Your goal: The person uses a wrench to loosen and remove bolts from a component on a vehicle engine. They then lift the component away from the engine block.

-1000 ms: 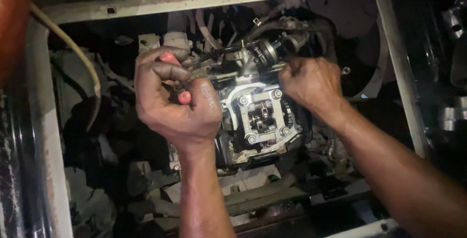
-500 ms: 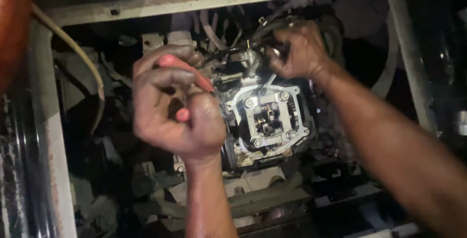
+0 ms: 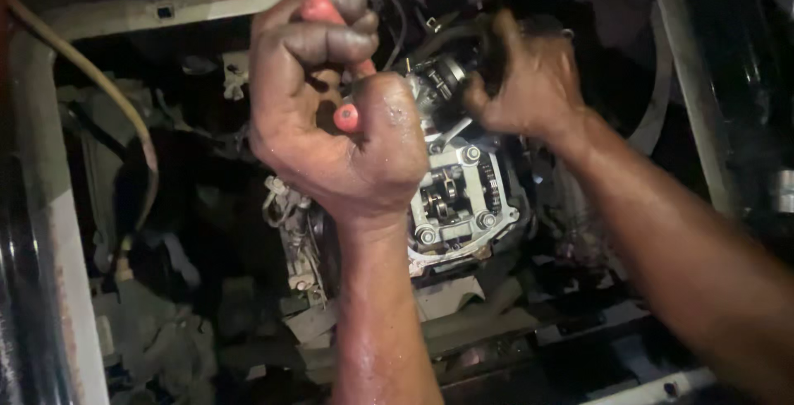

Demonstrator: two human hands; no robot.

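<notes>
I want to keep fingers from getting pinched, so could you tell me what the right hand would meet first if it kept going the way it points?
The right hand points up-left, already at the round metal part above the open engine head; it would likely meet that first, though depth is unclear.

engine head (image 3: 455,198) centre in frame (image 3: 686,82) | left hand (image 3: 331,115) left | right hand (image 3: 529,74) behind

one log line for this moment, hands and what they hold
left hand: fist shut on red-handled tool | right hand: gripping dark part above open engine head | frame rail behind
</notes>
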